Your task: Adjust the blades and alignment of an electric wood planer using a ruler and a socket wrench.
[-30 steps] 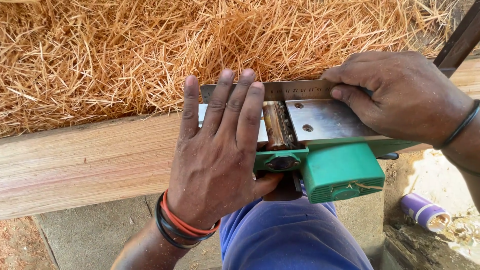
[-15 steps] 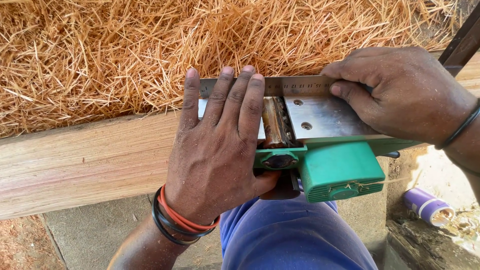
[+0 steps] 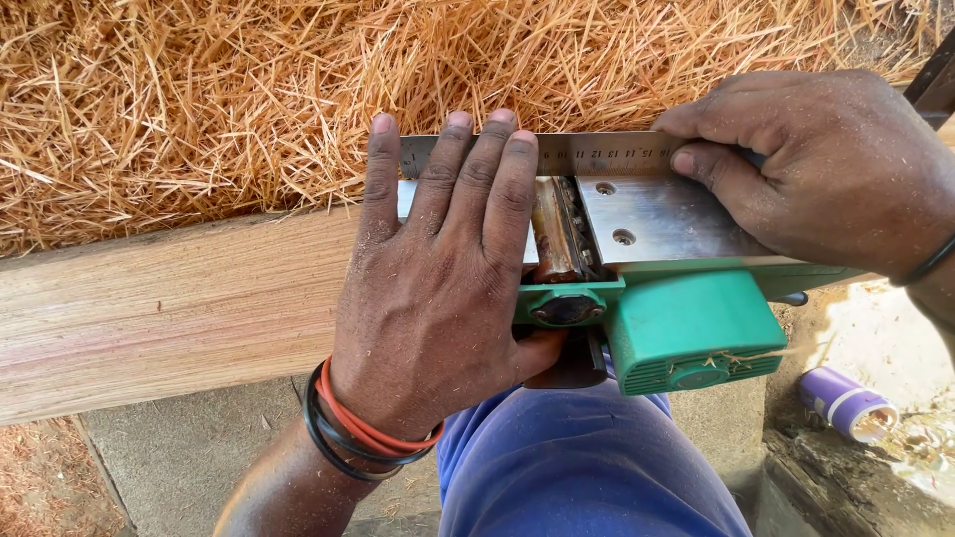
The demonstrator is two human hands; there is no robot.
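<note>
A green electric hand planer point(image 3: 696, 333) lies upside down on a long wooden plank point(image 3: 169, 308), its shiny metal sole point(image 3: 667, 219) and cutter drum point(image 3: 552, 234) facing up. A steel ruler point(image 3: 587, 152) stands on edge along the far side of the sole. My left hand point(image 3: 438, 288) lies flat over the front part of the sole, fingers spread and reaching the ruler. My right hand point(image 3: 826, 169) grips the ruler and the rear of the sole, thumb pressing on the metal.
A thick heap of orange-brown wood shavings point(image 3: 199, 99) fills the ground behind the plank. My blue-clad knee point(image 3: 587, 467) is below the planer. A purple cylinder point(image 3: 846, 403) lies on dusty ground at the right. Concrete floor point(image 3: 169, 457) shows under the plank.
Both hands and the planer keep the same pose. The view has shifted slightly, so everything sits a little higher in the frame.
</note>
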